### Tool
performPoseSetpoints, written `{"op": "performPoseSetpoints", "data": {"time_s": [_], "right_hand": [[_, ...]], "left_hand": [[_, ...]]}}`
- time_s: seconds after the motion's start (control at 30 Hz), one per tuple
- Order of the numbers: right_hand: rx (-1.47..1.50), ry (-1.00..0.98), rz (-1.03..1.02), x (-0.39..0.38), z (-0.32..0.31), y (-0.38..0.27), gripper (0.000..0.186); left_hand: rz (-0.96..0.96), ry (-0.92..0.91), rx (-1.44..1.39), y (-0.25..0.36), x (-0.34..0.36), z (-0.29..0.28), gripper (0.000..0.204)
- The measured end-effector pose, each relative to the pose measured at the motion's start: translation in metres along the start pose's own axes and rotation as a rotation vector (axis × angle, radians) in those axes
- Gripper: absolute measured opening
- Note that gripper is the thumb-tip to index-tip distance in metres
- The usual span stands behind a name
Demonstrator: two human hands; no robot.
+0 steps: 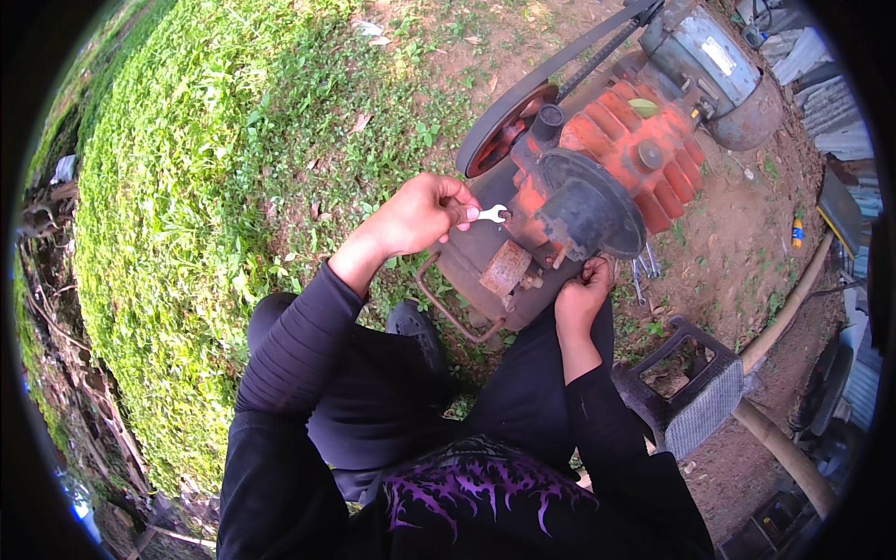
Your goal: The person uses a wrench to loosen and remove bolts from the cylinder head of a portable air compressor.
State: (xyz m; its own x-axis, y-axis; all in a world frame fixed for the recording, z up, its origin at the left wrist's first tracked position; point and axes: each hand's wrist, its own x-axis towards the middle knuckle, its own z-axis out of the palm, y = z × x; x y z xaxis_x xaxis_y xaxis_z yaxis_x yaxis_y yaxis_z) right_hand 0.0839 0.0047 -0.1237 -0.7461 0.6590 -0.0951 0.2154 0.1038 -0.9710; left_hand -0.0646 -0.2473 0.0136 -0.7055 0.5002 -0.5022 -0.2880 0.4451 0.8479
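Observation:
In my left hand (411, 217) a silver open-end wrench (492, 214) is pinched between thumb and fingers. Its open jaw points right, at a bolt by the foot of the orange compressor pump (602, 126); whether the two touch I cannot tell. My right hand (582, 297) is closed beside the dark tank (467, 266), under the pump's round black cover (583, 196). Its fingertips are pressed together, and what they hold, if anything, is hidden. Between the hands a rusty box (507, 267) sits on the tank, near a bent metal handle (434, 297).
A belt (579, 47) links the pump's pulley (511, 129) to a grey motor (705, 61). Several wrenches (646, 269) lie on the dirt right of the tank. A yellow-and-blue tool (797, 232), a dark frame with a grey pad (695, 401) and a pole (789, 303) lie farther right.

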Motion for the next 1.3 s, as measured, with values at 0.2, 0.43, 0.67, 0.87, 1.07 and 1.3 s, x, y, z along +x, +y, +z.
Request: {"op": "performPoseSetpoints", "data": {"time_s": [0.2, 0.43, 0.67, 0.87, 1.07, 1.3], "right_hand": [[0.105, -0.01, 0.058, 0.0, 0.0, 0.006, 0.028], [0.097, -0.004, 0.07, 0.0, 0.001, 0.003, 0.029], [0.024, -0.006, 0.021, -0.001, 0.001, -0.002, 0.029], [0.033, 0.001, 0.03, 0.003, -0.004, 0.017, 0.028], [0.12, -0.044, 0.038, 0.001, 0.001, -0.004, 0.039], [0.153, -0.031, 0.05, 0.002, 0.001, 0.008, 0.032]], "left_hand": [[0.025, -0.039, 0.165, 0.014, 0.009, -0.005, 0.016], [-0.065, -0.017, 0.14, 0.021, 0.012, -0.008, 0.016], [0.004, -0.046, 0.205, 0.01, 0.016, -0.011, 0.016], [-0.1, 0.179, 0.264, 0.015, -0.004, 0.025, 0.018], [-0.136, 0.292, -0.23, -0.003, -0.027, 0.063, 0.019], [-0.106, 0.187, -0.096, -0.003, -0.028, 0.016, 0.021]]}}
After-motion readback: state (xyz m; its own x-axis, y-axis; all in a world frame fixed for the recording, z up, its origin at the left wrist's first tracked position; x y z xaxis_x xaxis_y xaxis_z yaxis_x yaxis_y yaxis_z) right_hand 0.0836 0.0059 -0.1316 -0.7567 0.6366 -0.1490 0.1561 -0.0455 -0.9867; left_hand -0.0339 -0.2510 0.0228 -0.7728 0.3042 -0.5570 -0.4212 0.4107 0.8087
